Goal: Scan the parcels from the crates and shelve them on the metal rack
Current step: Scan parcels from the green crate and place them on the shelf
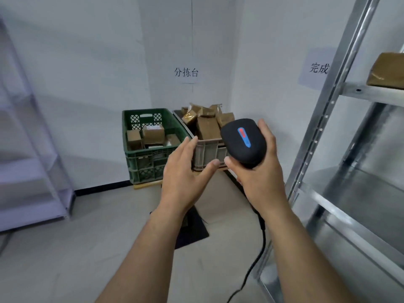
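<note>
From where I stand the job looks barely begun: on the galvanised metal rack [323,119] at the right I can see only one brown taped parcel [387,71], sitting on an upper shelf, and the shelves below it show bare metal as far as they are in sight. The two crates stand side by side in the corner; the green plastic lattice crate [148,169] holds a few brown cardboard boxes [153,133] low inside, while the grey plastic crate [207,153] beside it is heaped above its rim with brown wrapped parcels [207,126]. The right hand [260,173] has its grip clamped round a black handheld scanner [243,142] with a blue and red strip, its black cable [261,243] hanging toward the floor. The left hand [185,173] is empty, grip apart, fingers straight, stretched toward the crates but, I judge, short of them. So nearly all the scanning and shelving is left to do
</note>
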A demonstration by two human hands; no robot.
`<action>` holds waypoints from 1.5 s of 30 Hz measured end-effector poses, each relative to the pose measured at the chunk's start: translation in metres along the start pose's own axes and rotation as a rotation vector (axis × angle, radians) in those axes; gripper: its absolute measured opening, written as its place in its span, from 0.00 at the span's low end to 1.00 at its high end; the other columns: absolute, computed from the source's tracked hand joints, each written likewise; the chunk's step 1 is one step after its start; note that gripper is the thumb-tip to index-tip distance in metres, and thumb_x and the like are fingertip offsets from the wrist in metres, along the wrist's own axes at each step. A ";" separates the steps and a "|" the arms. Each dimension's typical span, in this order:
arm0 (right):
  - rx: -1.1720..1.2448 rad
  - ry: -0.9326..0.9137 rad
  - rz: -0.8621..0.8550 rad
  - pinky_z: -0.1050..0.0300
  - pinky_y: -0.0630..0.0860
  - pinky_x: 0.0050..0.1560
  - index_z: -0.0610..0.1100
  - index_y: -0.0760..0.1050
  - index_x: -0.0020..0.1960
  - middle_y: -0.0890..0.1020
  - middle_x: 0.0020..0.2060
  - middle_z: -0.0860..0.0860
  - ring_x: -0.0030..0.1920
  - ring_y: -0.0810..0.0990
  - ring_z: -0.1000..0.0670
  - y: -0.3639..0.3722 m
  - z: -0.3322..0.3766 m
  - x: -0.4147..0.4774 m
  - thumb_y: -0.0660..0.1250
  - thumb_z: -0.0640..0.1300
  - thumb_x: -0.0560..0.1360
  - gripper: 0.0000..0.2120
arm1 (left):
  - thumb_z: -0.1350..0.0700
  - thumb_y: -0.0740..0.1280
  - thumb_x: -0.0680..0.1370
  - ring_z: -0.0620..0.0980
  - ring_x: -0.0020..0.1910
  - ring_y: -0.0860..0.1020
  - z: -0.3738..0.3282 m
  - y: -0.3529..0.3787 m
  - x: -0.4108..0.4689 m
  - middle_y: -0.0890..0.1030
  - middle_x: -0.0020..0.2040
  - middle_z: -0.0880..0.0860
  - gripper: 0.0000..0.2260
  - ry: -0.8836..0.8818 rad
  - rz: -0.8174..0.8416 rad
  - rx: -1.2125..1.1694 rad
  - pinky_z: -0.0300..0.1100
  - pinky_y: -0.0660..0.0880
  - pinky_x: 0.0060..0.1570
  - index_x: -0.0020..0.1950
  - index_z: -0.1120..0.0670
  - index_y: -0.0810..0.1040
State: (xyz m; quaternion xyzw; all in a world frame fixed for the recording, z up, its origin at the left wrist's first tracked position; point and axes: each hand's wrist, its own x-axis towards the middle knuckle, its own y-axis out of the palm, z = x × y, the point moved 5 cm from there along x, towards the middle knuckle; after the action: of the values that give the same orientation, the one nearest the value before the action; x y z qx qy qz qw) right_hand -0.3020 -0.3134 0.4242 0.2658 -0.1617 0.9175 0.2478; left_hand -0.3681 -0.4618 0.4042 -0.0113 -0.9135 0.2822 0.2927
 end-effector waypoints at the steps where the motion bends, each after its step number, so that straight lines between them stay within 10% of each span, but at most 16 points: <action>1: 0.007 -0.003 0.014 0.78 0.71 0.50 0.54 0.57 0.77 0.76 0.59 0.59 0.51 0.74 0.75 0.008 -0.006 0.008 0.76 0.36 0.70 0.44 | 0.41 0.66 0.75 0.45 0.75 0.57 0.007 0.000 0.007 0.60 0.76 0.47 0.32 -0.008 -0.002 0.003 0.47 0.57 0.73 0.76 0.47 0.60; 8: 0.065 0.006 0.107 0.80 0.68 0.53 0.51 0.55 0.79 0.69 0.54 0.72 0.51 0.70 0.80 0.071 -0.068 0.103 0.76 0.36 0.71 0.45 | 0.41 0.65 0.76 0.45 0.75 0.56 0.068 0.025 0.097 0.60 0.76 0.47 0.32 -0.073 -0.014 0.085 0.46 0.57 0.73 0.76 0.48 0.58; 16: 0.073 0.027 0.181 0.61 0.71 0.68 0.56 0.54 0.78 0.71 0.70 0.53 0.68 0.72 0.56 0.134 -0.137 0.224 0.77 0.39 0.69 0.46 | 0.40 0.63 0.75 0.45 0.74 0.58 0.132 0.061 0.212 0.62 0.75 0.47 0.31 -0.156 -0.030 0.104 0.45 0.59 0.71 0.76 0.48 0.59; 20: 0.081 0.064 0.215 0.80 0.65 0.58 0.52 0.55 0.78 0.68 0.63 0.60 0.63 0.68 0.64 0.168 -0.167 0.265 0.77 0.36 0.69 0.45 | 0.43 0.64 0.76 0.45 0.73 0.59 0.173 0.070 0.241 0.63 0.75 0.48 0.31 -0.219 -0.040 0.140 0.38 0.56 0.68 0.76 0.49 0.59; 27: 0.062 0.178 0.301 0.84 0.66 0.48 0.53 0.53 0.79 0.65 0.51 0.73 0.45 0.67 0.83 0.243 -0.225 0.314 0.75 0.39 0.72 0.44 | 0.43 0.62 0.78 0.48 0.73 0.60 0.248 0.071 0.295 0.64 0.75 0.49 0.28 -0.324 -0.043 0.159 0.51 0.63 0.70 0.76 0.47 0.59; 33: 0.019 0.287 0.337 0.78 0.68 0.52 0.56 0.53 0.79 0.73 0.64 0.60 0.56 0.71 0.65 0.307 -0.267 0.354 0.75 0.40 0.72 0.45 | 0.44 0.61 0.79 0.48 0.72 0.61 0.317 0.081 0.350 0.64 0.74 0.49 0.26 -0.380 0.003 0.140 0.48 0.62 0.69 0.76 0.47 0.59; 38: -0.038 0.349 0.359 0.44 0.78 0.60 0.57 0.52 0.79 0.71 0.69 0.52 0.65 0.76 0.49 0.361 -0.299 0.384 0.76 0.41 0.72 0.45 | 0.46 0.60 0.80 0.50 0.74 0.59 0.380 0.085 0.389 0.61 0.76 0.49 0.26 -0.466 0.038 0.144 0.53 0.61 0.72 0.76 0.48 0.58; 45: -0.148 0.446 0.389 0.46 0.75 0.64 0.55 0.53 0.79 0.72 0.60 0.59 0.62 0.75 0.52 0.412 -0.343 0.402 0.76 0.43 0.71 0.45 | 0.48 0.58 0.81 0.48 0.77 0.50 0.443 0.104 0.417 0.54 0.78 0.51 0.26 -0.534 0.173 0.170 0.45 0.51 0.73 0.78 0.50 0.54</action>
State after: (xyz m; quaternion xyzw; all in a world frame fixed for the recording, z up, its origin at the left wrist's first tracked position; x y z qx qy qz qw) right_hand -0.9604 -0.3577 0.3081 0.0029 -0.2175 0.9692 0.1155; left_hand -0.9686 -0.5227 0.2738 0.0099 -0.9270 0.3746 0.0167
